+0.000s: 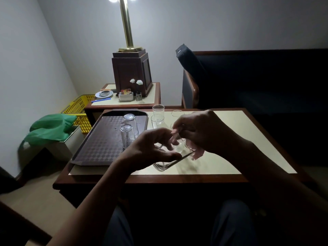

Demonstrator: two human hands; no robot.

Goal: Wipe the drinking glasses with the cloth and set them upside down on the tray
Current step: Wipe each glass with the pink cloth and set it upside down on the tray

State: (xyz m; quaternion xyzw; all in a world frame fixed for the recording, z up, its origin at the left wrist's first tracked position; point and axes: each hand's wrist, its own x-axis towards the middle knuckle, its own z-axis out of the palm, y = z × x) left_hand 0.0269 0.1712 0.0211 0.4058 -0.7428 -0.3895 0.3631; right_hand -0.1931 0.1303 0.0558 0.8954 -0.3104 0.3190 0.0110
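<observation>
The room is dim. A bright lamp (126, 23) glows up top. Dark shadows fill the right side and bottom, and the edges look bent.

Both bare forearms reach forward from the bottom of the view and meet over the middle. The left hand (150, 150) is turned palm-up, fingers curled, cradling a clear drinking glass (170, 160) lying tilted on its side. The right hand (198, 132) arches above it, fingertips pinching a pale pink cloth (195, 153).
</observation>
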